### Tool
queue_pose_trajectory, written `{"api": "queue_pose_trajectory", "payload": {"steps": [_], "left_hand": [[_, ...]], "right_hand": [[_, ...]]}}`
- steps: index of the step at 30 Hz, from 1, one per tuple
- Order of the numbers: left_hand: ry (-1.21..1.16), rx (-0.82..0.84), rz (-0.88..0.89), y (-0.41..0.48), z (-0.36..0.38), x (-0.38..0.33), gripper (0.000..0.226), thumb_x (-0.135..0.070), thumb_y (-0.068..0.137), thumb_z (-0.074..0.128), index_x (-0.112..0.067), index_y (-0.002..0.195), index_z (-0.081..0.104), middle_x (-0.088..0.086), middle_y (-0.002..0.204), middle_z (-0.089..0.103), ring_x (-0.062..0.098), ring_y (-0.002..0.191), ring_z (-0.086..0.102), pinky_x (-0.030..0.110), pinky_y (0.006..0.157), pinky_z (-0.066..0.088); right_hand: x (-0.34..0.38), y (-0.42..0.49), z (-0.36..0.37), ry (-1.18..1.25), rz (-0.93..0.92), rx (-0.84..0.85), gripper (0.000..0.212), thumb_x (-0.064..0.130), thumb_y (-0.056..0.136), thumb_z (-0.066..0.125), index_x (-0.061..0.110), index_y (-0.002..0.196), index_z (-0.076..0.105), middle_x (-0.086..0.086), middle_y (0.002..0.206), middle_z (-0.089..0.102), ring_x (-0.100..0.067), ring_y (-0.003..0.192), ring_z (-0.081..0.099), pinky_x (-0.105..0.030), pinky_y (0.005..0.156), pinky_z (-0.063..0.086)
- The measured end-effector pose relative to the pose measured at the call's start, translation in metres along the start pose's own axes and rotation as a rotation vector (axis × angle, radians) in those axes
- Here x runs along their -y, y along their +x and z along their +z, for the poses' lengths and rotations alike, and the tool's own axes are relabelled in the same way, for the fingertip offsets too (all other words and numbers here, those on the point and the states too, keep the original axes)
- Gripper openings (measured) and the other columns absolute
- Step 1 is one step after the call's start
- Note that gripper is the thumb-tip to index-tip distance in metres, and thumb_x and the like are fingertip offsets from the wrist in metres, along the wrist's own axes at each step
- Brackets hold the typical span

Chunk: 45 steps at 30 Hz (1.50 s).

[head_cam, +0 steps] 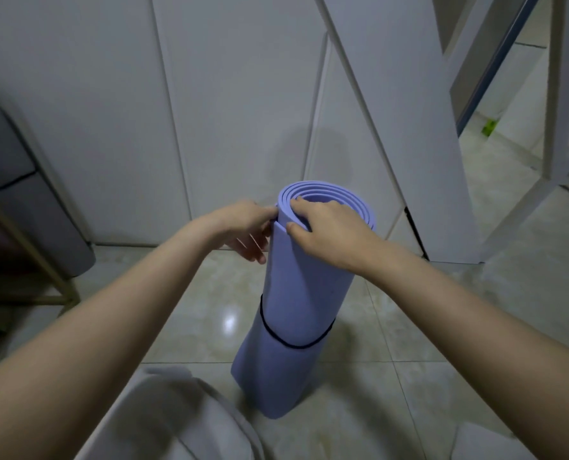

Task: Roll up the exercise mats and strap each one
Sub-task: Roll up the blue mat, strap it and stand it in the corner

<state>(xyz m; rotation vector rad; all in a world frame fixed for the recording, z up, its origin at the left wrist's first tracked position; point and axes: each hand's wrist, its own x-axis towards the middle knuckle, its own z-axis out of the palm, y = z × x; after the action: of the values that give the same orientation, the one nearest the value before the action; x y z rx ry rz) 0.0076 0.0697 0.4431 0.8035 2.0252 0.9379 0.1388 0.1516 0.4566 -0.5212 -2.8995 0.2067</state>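
A purple exercise mat (296,293) stands rolled up on end on the tiled floor, its spiral top facing me. A thin black strap (289,341) circles the roll below its middle. My right hand (326,234) grips the top rim, fingers hooked over the edge into the spiral and thumb on the outer face. My left hand (243,227) touches the roll's upper left side at the loose outer flap, fingers spread along it.
White cabinet doors (210,111) rise right behind the mat. A dark grey rolled mat (27,194) with a black strap leans at the left beside a gold metal frame (44,267). An open doorway (508,144) lies at the right. Pale cloth (176,419) shows at the bottom.
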Motion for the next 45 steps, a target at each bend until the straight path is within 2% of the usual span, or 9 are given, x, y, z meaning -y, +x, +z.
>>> {"api": "queue_pose_trajectory", "payload": {"steps": [7, 10, 13, 16, 20, 24, 33, 39, 45], "left_hand": [[-0.278, -0.246, 0.203, 0.005, 0.016, 0.010, 0.034, -0.011, 0.098, 0.038, -0.002, 0.067, 0.048, 0.010, 0.059, 0.047, 0.013, 0.038, 0.053, 0.029, 0.050, 0.056], [-0.245, -0.313, 0.252, 0.003, 0.013, 0.014, 0.029, -0.006, 0.094, 0.038, 0.000, 0.070, 0.053, 0.012, 0.064, 0.053, 0.018, 0.048, 0.053, 0.028, 0.048, 0.055], [-0.191, -0.322, 0.275, 0.002, 0.006, 0.023, 0.027, -0.005, 0.093, 0.039, 0.004, 0.078, 0.059, 0.012, 0.067, 0.053, 0.020, 0.057, 0.050, 0.023, 0.047, 0.054], [-0.164, -0.322, 0.294, -0.001, -0.004, 0.034, 0.029, -0.007, 0.095, 0.038, 0.007, 0.088, 0.062, 0.009, 0.068, 0.048, 0.018, 0.065, 0.048, 0.018, 0.046, 0.051], [-0.198, -0.253, 0.354, -0.007, -0.012, 0.040, 0.030, -0.008, 0.100, 0.036, 0.006, 0.093, 0.062, 0.000, 0.062, 0.045, 0.005, 0.058, 0.048, 0.021, 0.056, 0.056], [-0.222, -0.162, 0.372, -0.007, -0.017, 0.036, 0.026, -0.010, 0.101, 0.034, 0.000, 0.091, 0.056, 0.001, 0.064, 0.040, 0.001, 0.047, 0.042, 0.021, 0.060, 0.055], [0.053, -0.058, 0.085, -0.005, -0.074, 0.033, 0.024, -0.024, 0.094, 0.052, -0.003, 0.103, 0.059, 0.013, 0.099, 0.064, 0.025, 0.085, 0.068, 0.037, 0.059, 0.059], [0.223, -0.088, 0.086, 0.002, -0.080, 0.025, 0.023, -0.020, 0.092, 0.057, 0.001, 0.098, 0.064, 0.012, 0.074, 0.067, 0.019, 0.053, 0.067, 0.025, 0.044, 0.051], [0.532, -0.353, 0.228, 0.013, -0.077, 0.024, 0.040, -0.023, 0.094, 0.053, -0.009, 0.058, 0.046, 0.005, 0.051, 0.050, 0.017, 0.043, 0.048, 0.013, 0.034, 0.033]], "right_hand": [[0.011, -0.001, -0.019, -0.219, -0.042, 0.036, 0.004, 0.017, 0.094, 0.037, 0.016, 0.090, 0.038, -0.005, 0.083, 0.049, -0.026, 0.073, 0.037, -0.033, 0.061, 0.024], [0.018, -0.002, -0.017, -0.375, -0.073, 0.058, 0.023, 0.016, 0.096, 0.035, 0.010, 0.116, 0.045, -0.009, 0.105, 0.061, -0.023, 0.068, 0.035, -0.033, 0.050, 0.016], [0.021, -0.004, -0.006, -0.482, -0.138, 0.112, 0.047, 0.022, 0.101, 0.031, 0.005, 0.144, 0.023, -0.009, 0.139, 0.046, -0.026, 0.071, 0.049, -0.031, 0.049, 0.024], [0.021, -0.006, 0.000, -0.308, -0.154, 0.173, 0.058, 0.044, 0.102, 0.024, 0.016, 0.151, 0.013, -0.001, 0.158, 0.019, -0.027, 0.111, 0.056, -0.034, 0.074, 0.043], [0.016, 0.004, 0.002, 0.185, -0.089, -0.134, 0.041, 0.034, 0.098, 0.045, 0.019, 0.135, 0.048, 0.000, 0.136, 0.049, -0.020, 0.124, 0.045, -0.037, 0.101, 0.037], [0.006, 0.031, -0.002, 0.010, 0.076, -0.089, 0.051, 0.035, 0.096, 0.048, 0.026, 0.144, 0.034, -0.001, 0.154, 0.025, -0.029, 0.142, 0.017, -0.053, 0.114, 0.014], [0.007, 0.064, 0.005, 0.071, -0.068, -0.029, 0.042, 0.027, 0.091, 0.062, 0.024, 0.132, 0.053, -0.007, 0.117, 0.053, -0.025, 0.111, 0.049, -0.032, 0.090, 0.037], [0.015, 0.063, 0.005, 0.073, -0.160, -0.069, 0.040, 0.029, 0.088, 0.064, 0.027, 0.127, 0.060, 0.000, 0.115, 0.062, -0.022, 0.107, 0.056, -0.028, 0.086, 0.037], [0.028, 0.063, 0.010, -0.139, -0.177, -0.090, 0.033, 0.035, 0.093, 0.052, 0.034, 0.125, 0.059, 0.004, 0.119, 0.059, -0.023, 0.108, 0.056, -0.033, 0.081, 0.040]]}}
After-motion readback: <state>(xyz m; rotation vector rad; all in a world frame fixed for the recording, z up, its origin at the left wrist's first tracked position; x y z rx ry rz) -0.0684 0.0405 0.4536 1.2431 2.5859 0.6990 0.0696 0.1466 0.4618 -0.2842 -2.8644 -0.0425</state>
